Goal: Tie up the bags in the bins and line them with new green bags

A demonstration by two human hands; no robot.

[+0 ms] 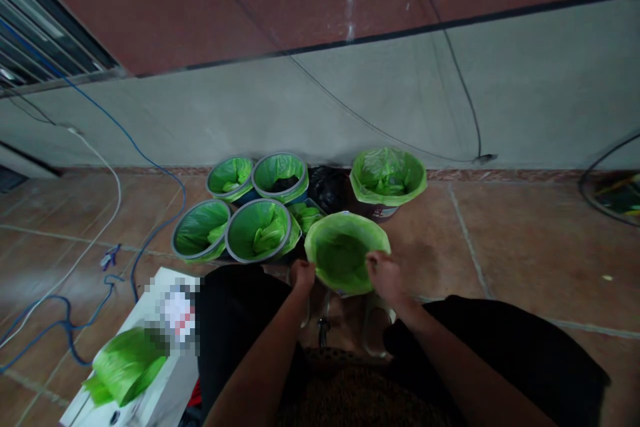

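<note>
light-green plastic for the bin liner (345, 265), spread into a wide round mouth just ahead of the lap, between the knees; any container under it mostly hidden by the drape. left hand (303, 275) curled tight at the liner's left edge, right hand (384, 273) with fingers bent over the right edge, both well apart from each other with the mouth stretched between. to the left, four grey-rimmed bins (243, 230) in two rows of two, all lined in green; something black at the bottom of the back-right bin (270, 165). crumpled green plastic (306, 215) just beside the front-right one. near the wall (310, 107), a black plastic bag (327, 188), then a dark bucket (386, 212) with green film draped over the rim. by the left leg (245, 307), a white stand (173, 373) bearing folded green bags (127, 367). farther left, a blue cable (184, 199) and a white cable (119, 190) across brown floor tiles (430, 247).
</note>
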